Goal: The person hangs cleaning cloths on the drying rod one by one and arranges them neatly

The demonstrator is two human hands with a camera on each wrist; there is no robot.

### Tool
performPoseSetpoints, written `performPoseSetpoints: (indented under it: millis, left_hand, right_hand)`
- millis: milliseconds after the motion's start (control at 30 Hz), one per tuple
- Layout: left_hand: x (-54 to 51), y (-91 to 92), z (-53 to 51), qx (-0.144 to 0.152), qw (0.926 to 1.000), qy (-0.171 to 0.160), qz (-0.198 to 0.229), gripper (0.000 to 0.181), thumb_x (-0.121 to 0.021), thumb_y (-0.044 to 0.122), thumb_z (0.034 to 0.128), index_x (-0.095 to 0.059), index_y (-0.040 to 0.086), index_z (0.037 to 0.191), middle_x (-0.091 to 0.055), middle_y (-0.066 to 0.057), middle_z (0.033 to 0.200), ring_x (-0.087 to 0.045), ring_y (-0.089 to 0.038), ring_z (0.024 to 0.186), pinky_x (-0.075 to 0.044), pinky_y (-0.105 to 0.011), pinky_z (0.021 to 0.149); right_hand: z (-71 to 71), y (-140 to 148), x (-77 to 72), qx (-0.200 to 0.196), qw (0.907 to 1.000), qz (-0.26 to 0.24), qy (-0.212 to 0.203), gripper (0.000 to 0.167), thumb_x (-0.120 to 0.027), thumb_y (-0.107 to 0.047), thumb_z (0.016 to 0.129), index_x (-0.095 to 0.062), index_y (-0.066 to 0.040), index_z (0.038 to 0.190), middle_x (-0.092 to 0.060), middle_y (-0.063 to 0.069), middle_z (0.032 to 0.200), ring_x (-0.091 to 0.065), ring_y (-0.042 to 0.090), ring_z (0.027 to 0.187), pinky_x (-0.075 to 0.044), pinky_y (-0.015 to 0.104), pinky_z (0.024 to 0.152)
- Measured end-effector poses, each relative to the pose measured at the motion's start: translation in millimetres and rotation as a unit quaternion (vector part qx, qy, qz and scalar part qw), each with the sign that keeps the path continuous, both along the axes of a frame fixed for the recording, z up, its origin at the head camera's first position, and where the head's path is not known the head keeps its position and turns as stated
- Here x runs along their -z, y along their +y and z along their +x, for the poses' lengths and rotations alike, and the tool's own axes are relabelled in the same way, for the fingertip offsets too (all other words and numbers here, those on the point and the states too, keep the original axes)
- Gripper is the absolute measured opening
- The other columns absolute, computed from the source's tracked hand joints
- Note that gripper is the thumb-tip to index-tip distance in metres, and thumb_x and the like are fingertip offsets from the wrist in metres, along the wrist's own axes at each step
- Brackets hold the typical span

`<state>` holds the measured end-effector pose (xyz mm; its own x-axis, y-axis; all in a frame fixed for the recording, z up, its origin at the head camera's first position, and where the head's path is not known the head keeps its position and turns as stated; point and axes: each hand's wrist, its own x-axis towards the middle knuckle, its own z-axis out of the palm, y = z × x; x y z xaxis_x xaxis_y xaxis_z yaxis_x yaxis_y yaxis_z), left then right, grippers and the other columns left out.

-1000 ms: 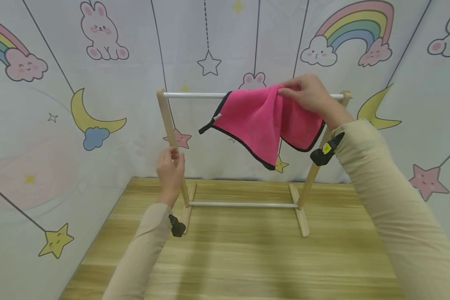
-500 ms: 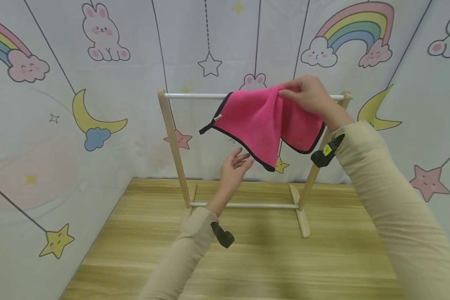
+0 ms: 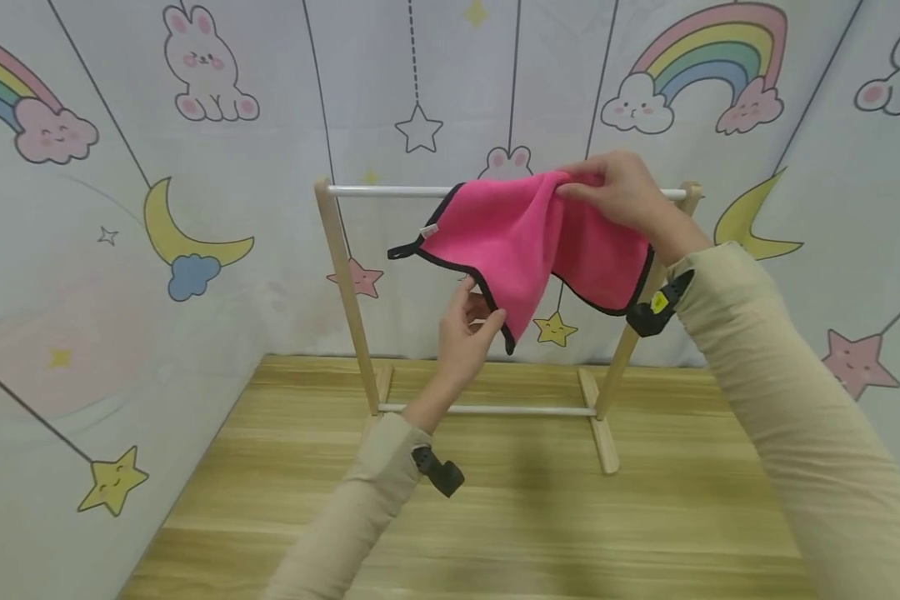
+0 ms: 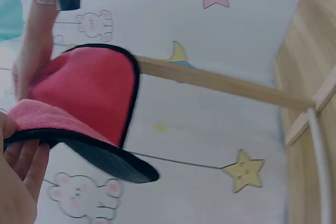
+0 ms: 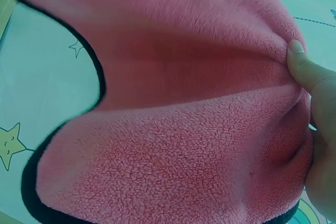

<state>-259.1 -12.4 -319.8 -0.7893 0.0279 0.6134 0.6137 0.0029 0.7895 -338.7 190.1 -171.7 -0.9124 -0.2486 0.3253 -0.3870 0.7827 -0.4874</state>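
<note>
A fluffy pink towel [image 3: 510, 242] with black edging, a small white tag and a black hanging loop [image 3: 403, 251] droops in folds at the rack's upper white bar [image 3: 390, 192]. My right hand [image 3: 622, 192] pinches its top, thumb in front, gathering the cloth into creases, as the right wrist view also shows. Lower down, my left hand [image 3: 465, 333] holds the towel's near lower edge; in the left wrist view its thumb lies above the black edging and the fingers [image 4: 31, 163] underneath. The fingers of the right hand behind the cloth are hidden.
The wooden rack has two posts, a left post [image 3: 348, 292] and a right post [image 3: 621, 367], plus a lower white bar [image 3: 487, 410]. It stands on a wood-grain table [image 3: 495, 517]. Behind hangs a backdrop [image 3: 255, 167] printed with stars, rabbits and rainbows.
My left hand has left the rack's left post, moved right to the towel and taken its lower edge. That edge has shifted slightly left. My right hand keeps its place.
</note>
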Motion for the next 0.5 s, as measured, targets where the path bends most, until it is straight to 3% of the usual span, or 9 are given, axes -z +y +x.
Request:
performPoseSetpoints:
  millis: [167, 300, 433, 500]
  left_hand:
    - [-22.6, -17.8, -3.9, -0.016, 0.9978, 0.064, -0.005, 0.046, -0.049, -0.005, 0.0822, -0.045, 0.004, 0.128, -0.052, -0.015, 0.079, -0.051, -0.013, 0.069, -0.048, -0.02, 0.057]
    - [-47.7, -33.2, -7.3, -0.031, 0.9943, 0.096, -0.034, 0.057, -0.043, -0.005, 0.0818, -0.038, 0.005, 0.137, -0.052, -0.016, 0.081, -0.048, -0.014, 0.07, -0.044, -0.019, 0.056]
    - [-70.7, -46.0, -15.9, -0.067, 0.9868, 0.125, -0.078, 0.059, -0.039, -0.004, 0.0819, -0.033, 0.004, 0.14, -0.054, -0.018, 0.093, -0.049, -0.019, 0.074, -0.042, -0.019, 0.06]
    - [-79.0, -52.0, -21.7, -0.084, 0.985, 0.124, -0.087, 0.06, -0.039, -0.004, 0.0823, -0.031, 0.006, 0.141, -0.054, -0.018, 0.093, -0.049, -0.021, 0.073, -0.041, -0.019, 0.059]
  right_hand:
    - [-0.3, 2, -0.5, -0.004, 1.0, 0.006, 0.004, 0.042, -0.059, -0.033, 0.087, -0.056, -0.018, 0.126, -0.061, 0.008, 0.108, -0.053, 0.023, 0.093, -0.047, 0.034, 0.078]
    - [0.2, 1, -0.9, -0.004, 0.9998, 0.02, 0.01, 0.042, -0.058, -0.034, 0.088, -0.056, -0.016, 0.126, -0.061, 0.009, 0.109, -0.053, 0.023, 0.093, -0.046, 0.035, 0.078]
    - [1.0, 0, -0.4, -0.002, 0.9995, 0.03, 0.01, 0.044, -0.056, -0.037, 0.088, -0.056, -0.013, 0.125, -0.061, 0.01, 0.107, -0.054, 0.024, 0.092, -0.045, 0.036, 0.079]
    - [0.8, 0, -0.3, -0.004, 0.9993, 0.036, 0.013, 0.044, -0.056, -0.038, 0.088, -0.057, -0.013, 0.123, -0.062, 0.01, 0.103, -0.055, 0.024, 0.088, -0.045, 0.035, 0.077]
